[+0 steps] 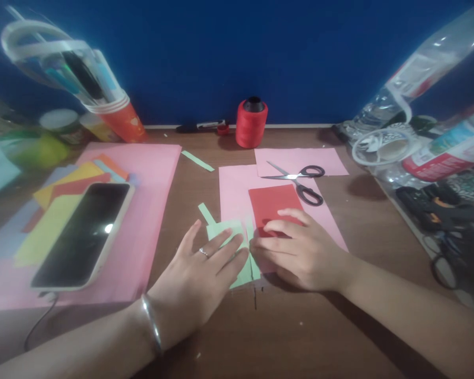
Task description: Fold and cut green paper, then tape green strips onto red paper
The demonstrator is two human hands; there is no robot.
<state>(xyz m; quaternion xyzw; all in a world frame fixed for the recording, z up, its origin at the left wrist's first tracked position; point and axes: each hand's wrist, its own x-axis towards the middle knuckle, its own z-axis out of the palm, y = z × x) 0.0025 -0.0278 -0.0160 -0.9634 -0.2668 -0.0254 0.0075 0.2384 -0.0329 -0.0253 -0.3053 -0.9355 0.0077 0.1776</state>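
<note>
My left hand (209, 266), with a ring and a bangle, lies with spread fingers on a light green paper (223, 227). A narrow upright piece of the green paper stands out along its right side. My right hand (296, 247) rests beside that edge, fingers stretched out and apart, over the lower part of a red paper (270, 202). Beneath the red paper is a pink sheet (235, 184). Scissors (294, 177) with black handles lie spread apart just beyond my right hand. Green strips (197, 160) lie on the table, one touching the green paper.
At the back stand a red thread spool (252, 123) and a marker (209, 126). On the left, a phone (82, 237) lies on coloured papers and pink sheets (150, 210), near a red cup of pens (122, 121). Plastic bottles (450, 152) and a black glue gun (438, 210) lie right.
</note>
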